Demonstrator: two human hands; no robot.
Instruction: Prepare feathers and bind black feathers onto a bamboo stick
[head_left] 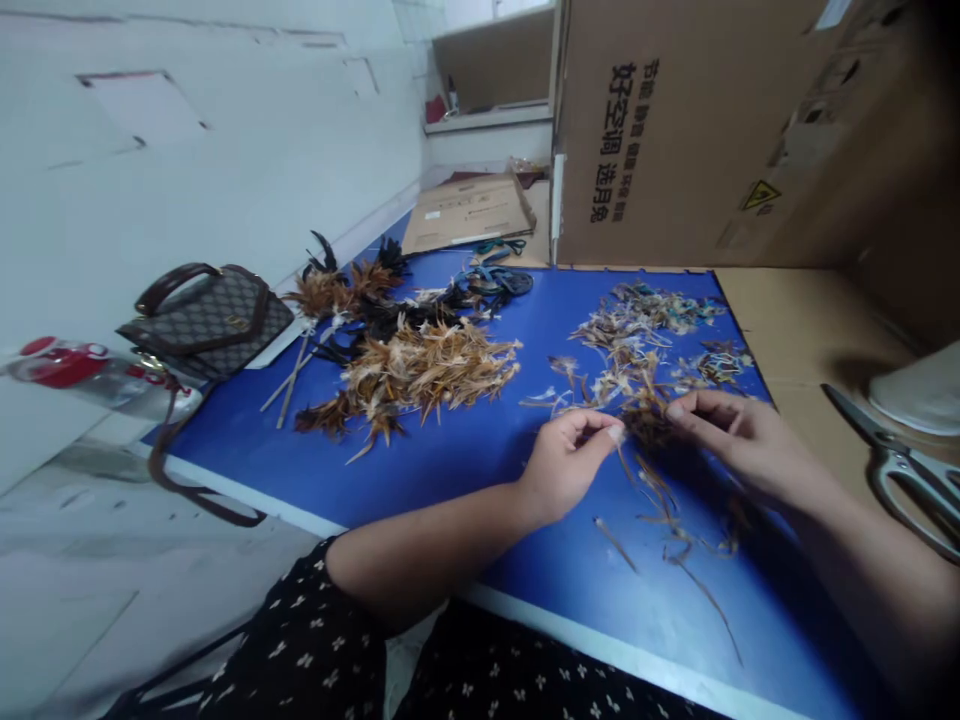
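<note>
Pinching thumb to forefinger with the left hand, apparently on a thin feather strand, just on the near side of the scrap pile; using only the tips, probably to suit so slight a thing. Pressing thumb and forefinger together with the right hand too, beside a brown tuft at the near edge of the scrap pile; cannot tell of anything caught there. Holding both hands low and near each other, likely for control over small pieces.

Can see loose strands nearer the body than the scrap pile, scattered on the blue tabletop. Left of the scrap pile, find a tan feather heap, set apart, presumably to avoid mixing. Right of the scrap pile, note scissors, with handles toward the body, perhaps for easy reach. Far left of the scrap pile, notice a handbag, probably placed out of the way.
</note>
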